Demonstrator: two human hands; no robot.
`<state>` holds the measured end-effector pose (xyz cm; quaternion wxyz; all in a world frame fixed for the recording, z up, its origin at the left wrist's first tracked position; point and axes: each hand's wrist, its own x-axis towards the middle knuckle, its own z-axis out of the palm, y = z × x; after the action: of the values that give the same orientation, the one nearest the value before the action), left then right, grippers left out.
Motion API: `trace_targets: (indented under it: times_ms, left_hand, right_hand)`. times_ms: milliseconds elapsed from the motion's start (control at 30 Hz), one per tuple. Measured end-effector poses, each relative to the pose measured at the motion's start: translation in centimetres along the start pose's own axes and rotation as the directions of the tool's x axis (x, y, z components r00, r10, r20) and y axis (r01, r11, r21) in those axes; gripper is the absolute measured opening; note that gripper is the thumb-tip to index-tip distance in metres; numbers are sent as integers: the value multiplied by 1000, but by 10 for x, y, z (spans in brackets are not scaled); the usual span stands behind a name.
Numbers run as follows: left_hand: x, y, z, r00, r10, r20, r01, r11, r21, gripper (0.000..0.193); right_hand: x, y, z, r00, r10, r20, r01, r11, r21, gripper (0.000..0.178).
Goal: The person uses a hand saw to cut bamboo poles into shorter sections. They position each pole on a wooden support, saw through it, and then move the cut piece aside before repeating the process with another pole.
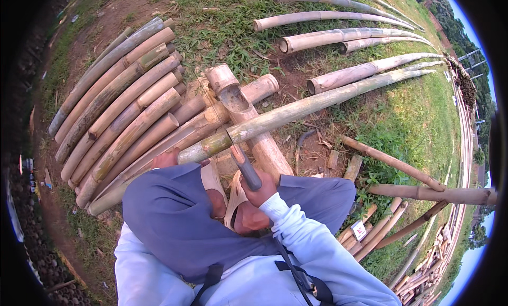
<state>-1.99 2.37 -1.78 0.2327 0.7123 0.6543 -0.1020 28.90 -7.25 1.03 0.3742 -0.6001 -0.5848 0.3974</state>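
A long greenish bamboo pole [296, 111] runs from near my lap out to the upper right, resting across a thick notched bamboo piece [263, 143]. My left hand [166, 159] is closed around the pole's near end, partly hidden by the pole and my knee. In my right hand [258, 189], the fingers wrap a handsaw's [242, 162] dark-sleeved handle. The saw's thin blade appears edge-on, crossing the pole at a dark cut line near its close end. My sandalled feet [214, 199] are between my hands, just below the pole.
Cut bamboo lengths [124, 83] lie stacked at the left. Several long poles [338, 37] stretch over the grass at upper right. A bamboo frame [423, 192] stands at the right, with short pieces [378, 229] below it carrying a white tag [359, 231].
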Motion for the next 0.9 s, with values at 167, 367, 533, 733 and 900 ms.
trace_targets:
  times_ms: [167, 367, 533, 733, 900]
  left_hand:
    - [-12, -4, -1, 998, 6, -62, -6, 1000, 1, 49]
    - [2, -24, 24, 998, 41, -44, -44, 997, -61, 48]
    - [2, -13, 15, 994, 0, -110, 2, 1000, 19, 46]
    - [-25, -62, -9, 947, -77, -310, 62, 996, -60, 43]
    - [-22, -64, 8, 952, -82, -296, 65, 996, -66, 43]
  right_hand:
    - [-64, -44, -42, 980, 185, 70, -188, 982, 34, 23]
    - [-92, -43, -66, 973, 193, 130, -190, 981, -31, 20]
    - [4, 18, 9, 1000, 13, -6, -13, 998, -68, 17]
    - [-66, -28, -53, 997, -40, 59, 39, 999, 19, 15]
    - [-75, -67, -90, 961, -84, -264, 53, 991, -120, 14]
